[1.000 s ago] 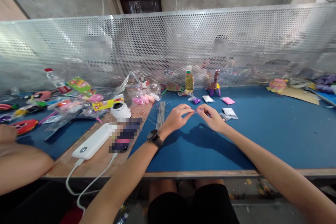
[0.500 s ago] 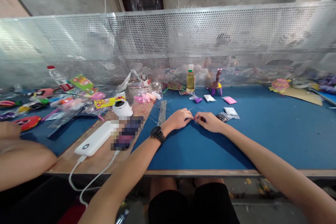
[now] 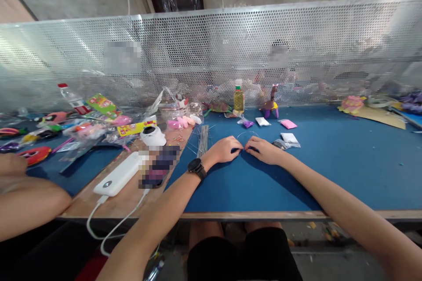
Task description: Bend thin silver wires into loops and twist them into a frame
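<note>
Over the blue table mat, my left hand (image 3: 228,149) and my right hand (image 3: 263,150) meet almost fingertip to fingertip. Each pinches a thin wire (image 3: 248,132), which arcs up behind the fingers in a loose loop; its ends are hidden by my hands. A bundle of straight metal wires (image 3: 203,139) lies just left of my left hand. Close to my right hand are a small dark packet (image 3: 280,144) and a white packet (image 3: 290,139). Farther back sit purple (image 3: 247,124), white (image 3: 263,121) and pink (image 3: 288,124) packets.
A bottle of yellow liquid (image 3: 238,98) and a clay animal figure (image 3: 271,103) stand before the perforated metal screen (image 3: 250,48). To the left are a power bank (image 3: 118,174), a phone (image 3: 161,166) and a white device (image 3: 153,136). Another person's arm (image 3: 31,191) rests at far left.
My right fingers have closed in a little toward the wire and now lie flatter. My left hand has barely moved. The view has shifted slightly.
</note>
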A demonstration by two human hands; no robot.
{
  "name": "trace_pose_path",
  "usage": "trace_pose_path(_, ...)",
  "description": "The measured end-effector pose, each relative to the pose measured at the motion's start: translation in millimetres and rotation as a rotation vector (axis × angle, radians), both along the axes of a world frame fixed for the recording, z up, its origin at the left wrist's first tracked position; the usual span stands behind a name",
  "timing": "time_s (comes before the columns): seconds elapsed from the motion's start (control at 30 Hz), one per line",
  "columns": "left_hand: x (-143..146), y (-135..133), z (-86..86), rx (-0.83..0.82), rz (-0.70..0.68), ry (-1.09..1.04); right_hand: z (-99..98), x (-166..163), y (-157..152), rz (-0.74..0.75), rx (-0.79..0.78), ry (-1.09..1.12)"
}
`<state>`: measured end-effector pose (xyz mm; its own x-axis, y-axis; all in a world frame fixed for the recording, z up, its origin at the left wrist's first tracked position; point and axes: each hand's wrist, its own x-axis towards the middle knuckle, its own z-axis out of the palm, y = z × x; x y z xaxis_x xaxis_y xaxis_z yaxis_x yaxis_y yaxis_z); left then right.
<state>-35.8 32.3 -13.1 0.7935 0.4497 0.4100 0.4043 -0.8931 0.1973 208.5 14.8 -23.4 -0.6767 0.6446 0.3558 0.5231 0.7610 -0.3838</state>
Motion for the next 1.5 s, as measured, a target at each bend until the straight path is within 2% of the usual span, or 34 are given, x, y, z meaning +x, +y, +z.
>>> trace_pose_path(0.33,0,-5,2.0,-0.006,-0.014,-0.004,1.9,0,-2,-0.012,0.019,-0.045)
trace_pose_path(0.7,3,-12,-1.6,0.008,0.045,-0.012,0.6,3,1,-0.025,0.083,-0.132)
trace_pose_path(1.0,10,-12,-0.8,0.008,0.055,-0.022,10.2,3,-3,0.015,0.121,-0.198)
trace_pose_path(1.23,14,-16,-1.3,0.035,0.056,0.007,13.4,9,-9,-0.033,0.120,-0.267)
trace_pose_path(1.5,8,-3,-5.4,-0.106,0.099,-0.037,12.3,8,-14,-0.109,0.086,-0.183)
